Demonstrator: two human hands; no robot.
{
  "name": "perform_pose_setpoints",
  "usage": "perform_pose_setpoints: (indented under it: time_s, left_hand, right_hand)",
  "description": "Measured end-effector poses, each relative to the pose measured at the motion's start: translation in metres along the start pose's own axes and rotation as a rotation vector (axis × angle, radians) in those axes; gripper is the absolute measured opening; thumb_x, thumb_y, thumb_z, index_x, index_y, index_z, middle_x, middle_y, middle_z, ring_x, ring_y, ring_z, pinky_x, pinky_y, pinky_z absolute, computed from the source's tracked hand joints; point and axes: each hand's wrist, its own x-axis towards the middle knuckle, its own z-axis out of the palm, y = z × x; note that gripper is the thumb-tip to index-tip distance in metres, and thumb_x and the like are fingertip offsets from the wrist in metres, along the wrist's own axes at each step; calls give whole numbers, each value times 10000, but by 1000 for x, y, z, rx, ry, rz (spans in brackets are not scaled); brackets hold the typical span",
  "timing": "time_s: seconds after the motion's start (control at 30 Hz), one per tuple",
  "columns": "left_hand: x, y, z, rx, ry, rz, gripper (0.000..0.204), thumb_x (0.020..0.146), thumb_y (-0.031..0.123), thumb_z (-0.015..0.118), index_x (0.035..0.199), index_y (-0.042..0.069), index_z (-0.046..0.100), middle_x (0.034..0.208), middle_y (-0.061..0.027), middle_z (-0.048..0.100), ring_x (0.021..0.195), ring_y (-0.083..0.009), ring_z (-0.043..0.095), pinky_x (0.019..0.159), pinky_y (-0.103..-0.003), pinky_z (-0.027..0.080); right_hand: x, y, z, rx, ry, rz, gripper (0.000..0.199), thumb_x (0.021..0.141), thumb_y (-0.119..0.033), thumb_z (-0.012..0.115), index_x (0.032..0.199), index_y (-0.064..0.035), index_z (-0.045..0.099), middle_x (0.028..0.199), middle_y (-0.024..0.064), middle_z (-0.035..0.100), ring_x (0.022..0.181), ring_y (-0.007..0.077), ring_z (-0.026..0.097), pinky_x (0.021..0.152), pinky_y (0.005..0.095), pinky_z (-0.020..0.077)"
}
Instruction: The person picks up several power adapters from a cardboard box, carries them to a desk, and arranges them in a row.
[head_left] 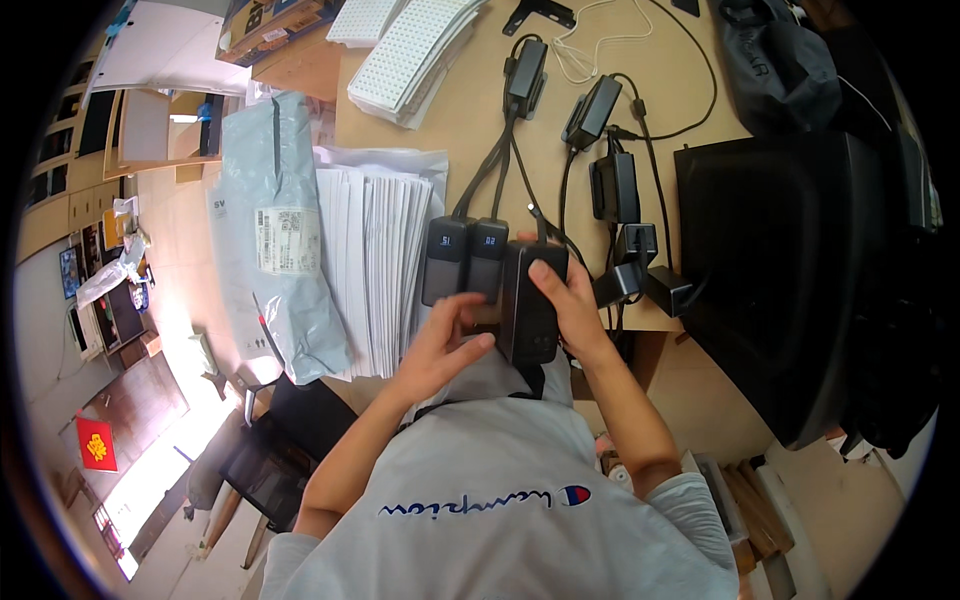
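Three black power banks lie side by side at the near edge of a tan table [470,140]. Two of them [446,262] [488,258] show small lit displays and have black cables plugged into their far ends. My right hand [568,305] grips the third black power bank [528,318] from its right side, thumb on top. My left hand [445,345] reaches in from the left, fingers apart, its fingertips touching the near end of that same power bank.
A stack of white sheets [380,260] and a grey mailing bag [280,230] lie to the left. Black chargers and cables [612,185] spread behind the banks. A large black case [790,270] stands at right, and white perforated panels [415,45] lie at the far edge.
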Motion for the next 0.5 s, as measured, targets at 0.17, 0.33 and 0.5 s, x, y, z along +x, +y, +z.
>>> perform_pose_setpoints:
  time_s: [0.17,0.33,0.5]
  left_hand:
    - [33,33,15,-215,46,-27,538,985,190,626,1436,22,386,1199,-72,566,1046,-120,553,923,-285,473]
    - [21,41,2,-647,-156,-172,620,975,411,615,1392,-7,429,1133,-192,635,1001,-270,670,879,-375,547]
    - [23,9,-2,-926,-352,-151,728,971,611,470,1351,-10,486,1102,-239,654,922,-336,694,694,-373,577]
  right_hand:
    - [3,0,14,90,-75,-19,527,1063,-461,431,1443,-96,423,1373,60,488,1259,147,488,1071,300,375]
    - [1,7,9,57,-163,-132,503,1069,-395,443,1455,-76,390,1341,79,518,1236,166,515,1072,304,384]
    - [3,17,22,96,-97,-147,494,1035,-309,551,1422,-38,404,1227,106,580,1109,144,571,957,293,466]
